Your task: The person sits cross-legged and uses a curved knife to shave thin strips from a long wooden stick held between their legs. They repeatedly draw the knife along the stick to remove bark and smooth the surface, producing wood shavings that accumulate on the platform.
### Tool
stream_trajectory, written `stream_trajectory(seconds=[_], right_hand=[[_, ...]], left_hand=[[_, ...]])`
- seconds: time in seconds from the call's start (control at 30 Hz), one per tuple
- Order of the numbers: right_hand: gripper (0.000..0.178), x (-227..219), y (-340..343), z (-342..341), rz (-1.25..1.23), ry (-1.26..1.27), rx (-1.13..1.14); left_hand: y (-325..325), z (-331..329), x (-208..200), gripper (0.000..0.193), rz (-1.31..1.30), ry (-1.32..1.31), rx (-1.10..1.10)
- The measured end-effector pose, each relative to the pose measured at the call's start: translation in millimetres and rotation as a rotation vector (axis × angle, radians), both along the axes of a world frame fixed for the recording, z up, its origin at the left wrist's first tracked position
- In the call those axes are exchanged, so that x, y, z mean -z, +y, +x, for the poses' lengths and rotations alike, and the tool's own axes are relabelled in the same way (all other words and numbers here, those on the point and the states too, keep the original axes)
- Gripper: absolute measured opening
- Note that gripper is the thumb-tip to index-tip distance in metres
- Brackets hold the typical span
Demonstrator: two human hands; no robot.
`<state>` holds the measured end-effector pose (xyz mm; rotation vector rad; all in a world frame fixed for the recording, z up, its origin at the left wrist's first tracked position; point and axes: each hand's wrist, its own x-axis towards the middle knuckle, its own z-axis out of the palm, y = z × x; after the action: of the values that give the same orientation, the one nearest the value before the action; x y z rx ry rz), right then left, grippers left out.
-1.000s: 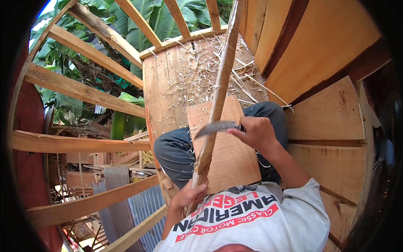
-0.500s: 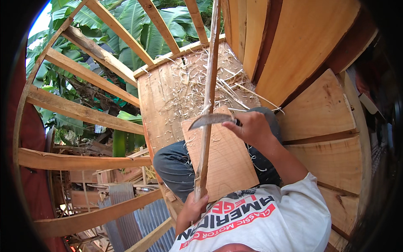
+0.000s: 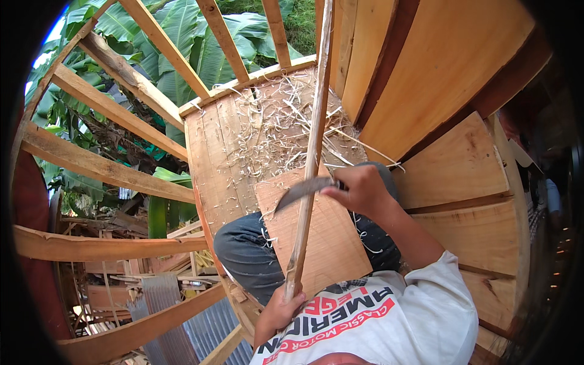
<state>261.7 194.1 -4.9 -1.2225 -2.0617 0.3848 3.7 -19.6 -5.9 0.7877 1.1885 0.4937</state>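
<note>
1. Head view: gripping the near end of a long wooden stick [image 3: 319, 115] in the left hand [image 3: 286, 310], fingers wrapped around; slanting up and away from there, past the left side of the right hand [image 3: 359, 190].
2. Clasping a curved-blade knife [image 3: 293, 196] by the handle in the right hand, fist curled tight; pointing the blade leftward from that hand, across the stick. Cannot tell whether biting or just skimming.
3. Supporting a flat board [image 3: 331, 243] over the jeans [image 3: 240, 246], below and left of the right hand.
4. Judging by curled shavings [image 3: 267, 131] beyond the right hand, probably midway through paring the stick.
5. Seems to call next for a firm left-hand hold, a shallow blade angle and a stroke clear of the left fingers.
</note>
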Motion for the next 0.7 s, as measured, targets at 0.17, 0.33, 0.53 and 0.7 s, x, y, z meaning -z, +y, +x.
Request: stream_trajectory(seconds=[0.17,0.33,0.53,0.7], right_hand=[[0.058,-13.3,36.3,22.9,-0.112,0.332,0.301],[0.058,-13.5,-11.0,-3.7,0.065,-0.014,-0.036],[0.06,-13.1,3.7,9.6,-0.087,-0.011,0.298],[0.053,-18.4,-14.0,-3.5,0.052,-0.108,-0.046]], left_hand=[[6.4,-5.5,5.2,0.016,0.19,0.099,0.06],[15.5,0.8,5.8,0.014,0.18,0.152,-0.02],[19.4,-4.4,21.0,0.043,0.241,0.209,0.045],[14.4,-9.4,19.0,0.041,0.179,0.134,0.091]])
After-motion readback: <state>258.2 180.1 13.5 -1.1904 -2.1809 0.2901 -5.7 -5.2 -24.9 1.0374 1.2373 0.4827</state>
